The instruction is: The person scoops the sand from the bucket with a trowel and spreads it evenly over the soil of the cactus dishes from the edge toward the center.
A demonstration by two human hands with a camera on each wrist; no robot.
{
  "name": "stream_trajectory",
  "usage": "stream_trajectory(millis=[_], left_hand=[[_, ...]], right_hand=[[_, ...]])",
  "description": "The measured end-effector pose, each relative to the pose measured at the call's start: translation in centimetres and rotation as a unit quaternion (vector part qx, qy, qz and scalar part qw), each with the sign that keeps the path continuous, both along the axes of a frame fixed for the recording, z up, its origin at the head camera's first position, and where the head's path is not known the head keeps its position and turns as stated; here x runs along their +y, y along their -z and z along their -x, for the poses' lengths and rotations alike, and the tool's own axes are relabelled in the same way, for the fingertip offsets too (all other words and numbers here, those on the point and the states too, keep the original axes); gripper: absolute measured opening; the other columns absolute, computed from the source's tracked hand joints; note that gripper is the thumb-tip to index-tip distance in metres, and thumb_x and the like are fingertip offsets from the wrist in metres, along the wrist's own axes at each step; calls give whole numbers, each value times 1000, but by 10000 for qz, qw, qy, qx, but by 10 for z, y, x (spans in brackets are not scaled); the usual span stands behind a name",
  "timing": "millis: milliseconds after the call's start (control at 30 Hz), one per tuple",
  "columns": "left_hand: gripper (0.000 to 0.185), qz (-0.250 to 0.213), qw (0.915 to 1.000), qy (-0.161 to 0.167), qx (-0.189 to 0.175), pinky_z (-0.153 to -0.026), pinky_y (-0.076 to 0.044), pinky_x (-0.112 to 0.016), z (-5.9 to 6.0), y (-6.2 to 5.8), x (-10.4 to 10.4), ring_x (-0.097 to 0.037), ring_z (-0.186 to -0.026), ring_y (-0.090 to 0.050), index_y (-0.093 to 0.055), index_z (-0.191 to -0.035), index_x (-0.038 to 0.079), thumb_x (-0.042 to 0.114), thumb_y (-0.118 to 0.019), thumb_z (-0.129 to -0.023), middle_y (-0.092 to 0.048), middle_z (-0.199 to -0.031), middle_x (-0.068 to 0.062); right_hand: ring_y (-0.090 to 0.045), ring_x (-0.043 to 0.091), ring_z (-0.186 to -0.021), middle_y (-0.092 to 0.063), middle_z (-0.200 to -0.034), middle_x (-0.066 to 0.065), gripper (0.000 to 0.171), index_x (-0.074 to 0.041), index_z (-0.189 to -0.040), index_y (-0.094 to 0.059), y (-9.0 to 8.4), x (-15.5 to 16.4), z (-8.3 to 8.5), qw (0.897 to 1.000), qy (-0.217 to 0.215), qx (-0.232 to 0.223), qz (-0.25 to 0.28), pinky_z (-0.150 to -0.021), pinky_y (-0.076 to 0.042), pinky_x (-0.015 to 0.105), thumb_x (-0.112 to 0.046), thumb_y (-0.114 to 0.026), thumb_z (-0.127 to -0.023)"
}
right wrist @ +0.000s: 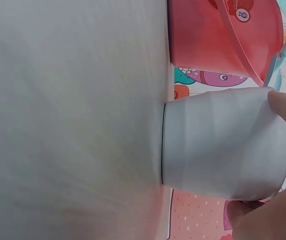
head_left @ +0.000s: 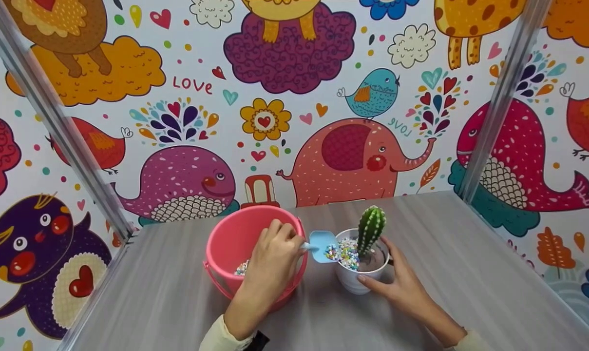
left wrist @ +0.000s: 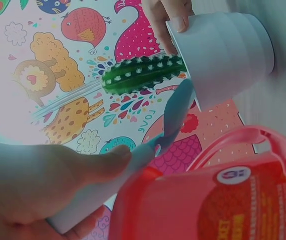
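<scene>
Two hands work around the pot mid-desk. Left of it stands the pink bucket; over that, the left hand pinches a light, stiff scoop, its blade tipping beads in beside the cactus. The right hand cups the pot's smooth, likely breakable wall, the best hold.

Both hands forward — the left hand curled in a grip, the right hand cupped, fingers spread.
</scene>
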State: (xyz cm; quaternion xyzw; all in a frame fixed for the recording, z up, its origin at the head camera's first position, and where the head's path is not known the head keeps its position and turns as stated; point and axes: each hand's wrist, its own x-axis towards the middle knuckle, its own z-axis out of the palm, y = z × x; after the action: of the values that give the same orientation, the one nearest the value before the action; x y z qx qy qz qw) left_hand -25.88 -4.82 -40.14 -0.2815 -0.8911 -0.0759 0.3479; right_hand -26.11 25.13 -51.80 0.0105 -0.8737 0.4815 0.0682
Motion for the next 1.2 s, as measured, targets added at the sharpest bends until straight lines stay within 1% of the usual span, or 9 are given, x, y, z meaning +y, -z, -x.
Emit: stream_trajectory(millis=[233, 300, 433, 533, 667, 767, 933, 1067, 1200], left_hand=[[37, 71, 9999, 1, 113, -78, -53, -31, 0, 1, 3, -19, -95, -56, -87, -110, 15, 34, -97, -80, -76, -103, -5], [36, 50, 9999, 8, 150, -78, -53, -31, 0, 1, 4, -19, -95, -56, -87, -109, 15, 34, -97, -80, -76, -103, -5], [36, 0, 9998, -14, 213, -77, -52, -31, 1, 2, 4, -19, -95, -57, -87, -109, 14, 34, -97, -80, -76, -103, -5], [37, -11, 9997, -34, 240, -77, -53, -31, 2, 3, 5, -19, -95, -57, -87, -110, 15, 35, -97, -80, -76, -103, -6], [39, -22, 9995, -70, 306, -77, -53, -31, 2, 3, 5, -20, -96, -57, -87, -111, 14, 35, -97, -80, -76, -104, -6], [42, -19, 9992, -116, 390, -77, -54, -31, 2, 3, 4, -20, -96, -58, -86, -111, 14, 35, -99, -77, -77, -104, -6], [43, 26, 9988, -163, 470, -77, -54, -32, 3, 5, 4, -20, -96, -60, -86, -111, 14, 35, -100, -76, -78, -104, -6], [42, 31, 9989, -150, 444, -78, -54, -32, 3, 6, 5, -20, -97, -59, -86, -111, 14, 35, -99, -78, -77, -104, -6], [40, -34, 9994, 54, 342, -79, -54, -31, 0, 7, 7, -19, -97, -58, -87, -111, 15, 35, -98, -78, -76, -105, -5]], right_hand=[[-50, 44, -150, -32, -174, 19, 124, -20, -173, -19, -1, 0, -1, 9999, 86, 70, -39, -122, -32, 77, -60, -92, -80], [-48, 43, -151, -32, -173, 19, 125, -18, -173, -19, -1, 2, 0, 9998, -52, 181, -15, -122, -34, 75, -58, -93, -80], [-41, 41, -157, -30, -176, 15, 122, -18, -173, -18, -1, 12, 4, 9973, -529, 507, 27, -123, -35, 70, -48, -94, -83], [-41, 39, -158, -32, -177, 13, 118, -17, -173, -21, 0, 17, 6, 9944, -734, 758, 27, -123, -38, 67, -41, -94, -83], [-48, 37, -153, -38, -174, 13, 116, -15, -172, -27, 1, 16, 6, 9944, -592, 876, 8, -119, -42, 64, -43, -96, -82], [-52, 39, -148, -40, -172, 15, 118, -16, -171, -28, 1, 10, 4, 9959, -380, 822, -41, -118, -43, 66, -47, -97, -80], [-52, 42, -147, -37, -170, 17, 122, -18, -171, -25, -1, 3, -1, 9979, -172, 618, -109, -118, -43, 69, -52, -97, -78], [-49, 40, -149, -37, -169, 17, 123, -18, -171, -23, -1, 6, 0, 9976, -259, 611, -208, -118, -43, 67, -54, -95, -79], [-48, 35, -152, -39, -172, 12, 120, -20, -172, -22, 2, 15, 5, 9946, -571, 856, -159, -119, -42, 63, -46, -95, -82]])
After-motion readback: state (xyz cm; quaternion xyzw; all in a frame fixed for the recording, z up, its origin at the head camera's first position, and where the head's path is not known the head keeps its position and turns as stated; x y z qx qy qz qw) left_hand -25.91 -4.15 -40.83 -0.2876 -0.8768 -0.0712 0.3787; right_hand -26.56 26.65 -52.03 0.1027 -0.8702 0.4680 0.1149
